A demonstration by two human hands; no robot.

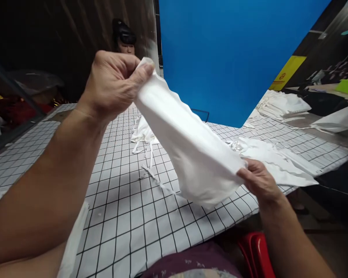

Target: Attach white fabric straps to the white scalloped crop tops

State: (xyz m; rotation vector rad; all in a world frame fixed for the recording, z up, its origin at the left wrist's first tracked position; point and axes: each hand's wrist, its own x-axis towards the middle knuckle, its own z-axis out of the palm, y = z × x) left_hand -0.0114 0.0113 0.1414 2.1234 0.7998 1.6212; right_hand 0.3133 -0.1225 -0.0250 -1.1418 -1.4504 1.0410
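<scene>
A white fabric garment, perhaps a pair of briefs, is stretched on a slant above the table between my two hands. My left hand is raised and pinches its upper corner between thumb and fingers. Lower down, my right hand grips the opposite corner. The edge between them looks wavy, and the rest of the cloth sags below. Beneath it, a thin white strip lies on the checked tabletop.
More white pieces lie on the table: a small heap behind the garment and a flat stack at right. A large blue panel stands behind. Another person is at the far side. A red stool is below.
</scene>
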